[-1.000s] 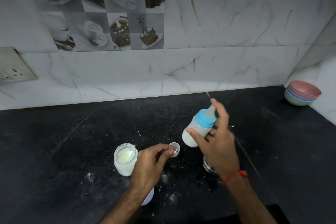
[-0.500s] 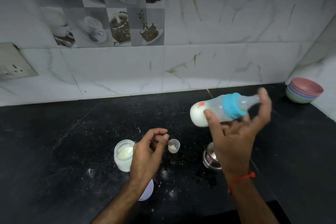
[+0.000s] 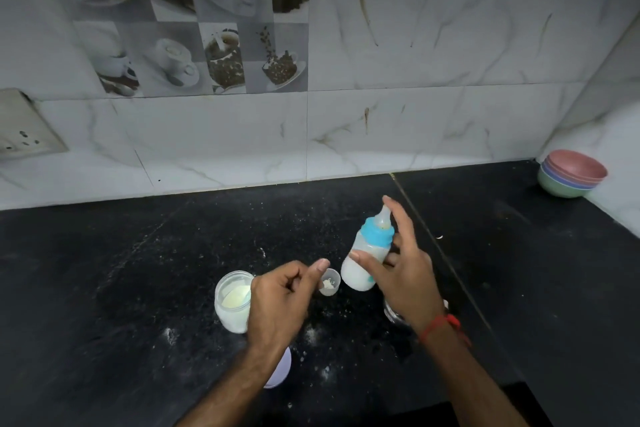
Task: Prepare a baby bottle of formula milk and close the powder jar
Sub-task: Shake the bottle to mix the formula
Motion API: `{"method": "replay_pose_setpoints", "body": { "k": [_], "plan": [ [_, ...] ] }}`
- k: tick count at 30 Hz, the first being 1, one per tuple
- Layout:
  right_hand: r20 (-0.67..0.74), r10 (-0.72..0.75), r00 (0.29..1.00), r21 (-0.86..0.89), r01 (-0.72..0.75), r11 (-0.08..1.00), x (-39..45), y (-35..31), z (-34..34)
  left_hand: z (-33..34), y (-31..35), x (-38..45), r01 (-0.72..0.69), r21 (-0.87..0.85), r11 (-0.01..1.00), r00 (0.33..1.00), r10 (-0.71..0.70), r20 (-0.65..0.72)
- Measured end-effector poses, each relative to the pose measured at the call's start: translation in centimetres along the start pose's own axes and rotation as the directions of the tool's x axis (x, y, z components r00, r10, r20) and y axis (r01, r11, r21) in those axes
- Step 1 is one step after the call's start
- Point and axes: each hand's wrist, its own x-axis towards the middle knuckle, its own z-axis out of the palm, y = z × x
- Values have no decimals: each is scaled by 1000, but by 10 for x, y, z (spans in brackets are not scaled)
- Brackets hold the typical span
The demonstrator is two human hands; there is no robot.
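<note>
Baby bottle, blue collar and teat fitted, white milk inside, held off the black counter, tilted teat up and away. Right hand clamps it, thumb across the body, forefinger at the teat. Left hand pinches a small scoop just beside the bottle's base. Open powder jar touches that hand. Counter left and rear lies open; stacked bowls occupy the far right corner.

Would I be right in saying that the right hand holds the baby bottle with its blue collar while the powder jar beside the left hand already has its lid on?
Not quite. The head view shows the powder jar open, its powder exposed. The rest holds: the right hand grips the baby bottle, and the jar stands beside the left hand.
</note>
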Motion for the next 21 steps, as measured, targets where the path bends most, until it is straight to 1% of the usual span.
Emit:
{"method": "replay_pose_setpoints", "body": {
  "k": [1, 2, 5, 7, 8, 11, 12, 13, 15, 16, 18, 19, 21],
  "plan": [
    [-18, 22, 1000, 30, -21, 999, -1, 2, 0, 0, 1, 1, -35, 26, 999, 999, 35, -3],
    [-66, 25, 998, 46, -22, 999, -1, 3, -1, -1, 1, 2, -62, 40, 997, 998, 63, -8],
    [-126, 38, 991, 140, -20, 990, 1, -3, -5, -2, -2, 6, -31, 71, 997, 999, 30, 14],
    [-156, 39, 987, 147, -16, 989, 3, -8, -5, -2, -7, 6, -12, 82, 997, 1000, 11, 12],
    [-171, 38, 985, 136, -14, 991, 3, -9, -6, -2, -6, 6, 3, 104, 995, 999, -7, 33],
    [-169, 48, 984, 161, -21, 987, 0, -11, -6, -1, -11, 4, 22, 224, 974, 998, -35, 51],
    [-167, 49, 985, 164, -22, 986, -1, -11, -7, 0, -11, 2, -9, 221, 975, 999, -1, 45],
    [-161, 51, 986, 167, -24, 986, -1, -12, -7, 0, -13, 1, -27, 212, 977, 998, 14, 64],
    [-157, 44, 987, 160, -18, 987, -2, -10, -6, 0, -12, -2, -69, 220, 973, 986, 32, 165],
    [-160, 40, 986, 154, -15, 988, -2, -8, -6, 0, -13, -3, -56, 207, 977, 978, 12, 208],
    [-165, 42, 985, 168, -14, 986, -3, -11, -7, 0, -10, -4, 44, 181, 983, 975, -82, 206],
    [-170, 39, 985, 186, -7, 983, -3, -15, -9, 1, -8, -4, 66, 189, 980, 973, -106, 205],
    [-223, 14, 975, 284, 51, 957, -4, -27, -12, -1, -7, -5, 59, 254, 966, 977, -108, 183]
  ]
}}
